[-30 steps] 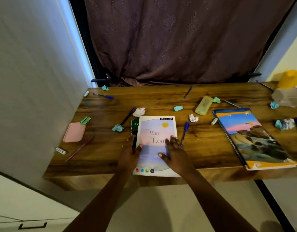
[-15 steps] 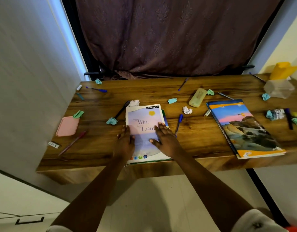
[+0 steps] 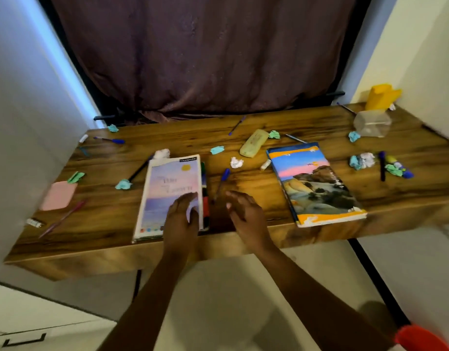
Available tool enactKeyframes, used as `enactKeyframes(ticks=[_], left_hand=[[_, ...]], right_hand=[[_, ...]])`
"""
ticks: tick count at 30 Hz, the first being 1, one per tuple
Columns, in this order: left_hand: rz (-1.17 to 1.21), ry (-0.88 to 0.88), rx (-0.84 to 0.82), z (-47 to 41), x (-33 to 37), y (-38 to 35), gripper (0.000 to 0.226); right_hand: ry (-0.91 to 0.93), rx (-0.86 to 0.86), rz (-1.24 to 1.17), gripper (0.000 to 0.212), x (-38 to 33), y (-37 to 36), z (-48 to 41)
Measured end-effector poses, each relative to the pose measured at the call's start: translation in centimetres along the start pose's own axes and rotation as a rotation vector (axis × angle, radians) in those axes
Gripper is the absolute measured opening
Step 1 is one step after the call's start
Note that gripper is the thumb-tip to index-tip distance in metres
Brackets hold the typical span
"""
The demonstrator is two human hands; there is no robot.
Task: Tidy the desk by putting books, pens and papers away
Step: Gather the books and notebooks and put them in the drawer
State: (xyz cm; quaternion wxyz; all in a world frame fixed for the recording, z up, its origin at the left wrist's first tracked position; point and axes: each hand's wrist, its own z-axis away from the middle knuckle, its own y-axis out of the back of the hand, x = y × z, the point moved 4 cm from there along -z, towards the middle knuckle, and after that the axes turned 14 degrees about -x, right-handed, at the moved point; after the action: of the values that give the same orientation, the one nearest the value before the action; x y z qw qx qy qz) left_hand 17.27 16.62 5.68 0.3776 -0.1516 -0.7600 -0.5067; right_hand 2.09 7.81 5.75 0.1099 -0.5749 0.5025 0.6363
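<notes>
The pale book (image 3: pixel 167 188) lies flat near the front edge of the desk (image 3: pixel 243 133). The left hand (image 3: pixel 181 219) rests on its near right corner with fingers straight, holding nothing. The right hand (image 3: pixel 246 214) is just beside the book, over the wood, fingers loose and empty. A blue pen (image 3: pixel 222 179) lies just past it. A bigger book (image 3: pixel 314 183) lies to the right. Paper balls (image 3: pixel 236 162) are scattered around.

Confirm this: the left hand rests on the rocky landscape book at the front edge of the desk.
No. The head view shows the left hand resting on the pastel notebook, not the landscape book, at the front edge of the desk.
</notes>
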Motion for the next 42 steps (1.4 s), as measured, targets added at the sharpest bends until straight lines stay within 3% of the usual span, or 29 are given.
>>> enactKeyframes(ticks=[3,6,8,11,13,16,24,27,30,34,37,42], left_hand=[[0.209,-0.038,-0.085,4.4,5.5,-8.2,0.026],[0.437,0.048,-0.204,7.0,10.1,-18.2,0.021],[0.680,0.210,-0.232,8.4,12.9,-25.5,0.025],[1.070,0.644,-0.386,9.7,16.1,-34.1,0.017],[1.285,0.863,-0.419,9.8,17.7,-38.0,0.023],[1.488,0.915,-0.292,7.7,18.3,-41.2,0.048],[1.733,0.919,0.079,5.1,16.6,-47.2,0.081],[1.822,0.811,0.157,4.7,15.9,-48.9,0.079],[1.880,0.754,0.211,4.0,16.1,-49.6,0.073],[1.924,0.715,0.211,3.8,15.9,-49.2,0.089],[1.912,0.729,0.170,3.9,15.7,-48.7,0.099],[1.810,0.807,0.187,7.9,17.1,-48.4,0.091]], right_hand=[[-0.089,0.115,-0.315,0.023,5.1,7.3,7.1],[-0.177,0.187,-0.466,0.023,12.5,14.8,12.8],[-0.333,0.185,-0.541,0.019,18.3,19.3,15.7],[-0.679,0.095,-0.664,0.013,25.3,24.0,19.1],[-0.840,0.044,-0.752,0.019,28.8,26.4,20.2],[-0.952,-0.007,-0.880,0.026,32.4,28.7,19.4],[-0.909,0.273,-1.431,0.060,40.0,30.0,15.8],[-0.826,0.359,-1.575,0.074,41.8,29.8,14.0],[-0.760,0.419,-1.689,0.074,42.7,29.5,12.8],[-0.718,0.367,-1.705,0.072,42.3,29.7,12.9],[-0.722,0.380,-1.699,0.085,41.6,30.0,13.3],[-0.710,0.432,-1.648,0.091,42.4,29.1,17.4]])
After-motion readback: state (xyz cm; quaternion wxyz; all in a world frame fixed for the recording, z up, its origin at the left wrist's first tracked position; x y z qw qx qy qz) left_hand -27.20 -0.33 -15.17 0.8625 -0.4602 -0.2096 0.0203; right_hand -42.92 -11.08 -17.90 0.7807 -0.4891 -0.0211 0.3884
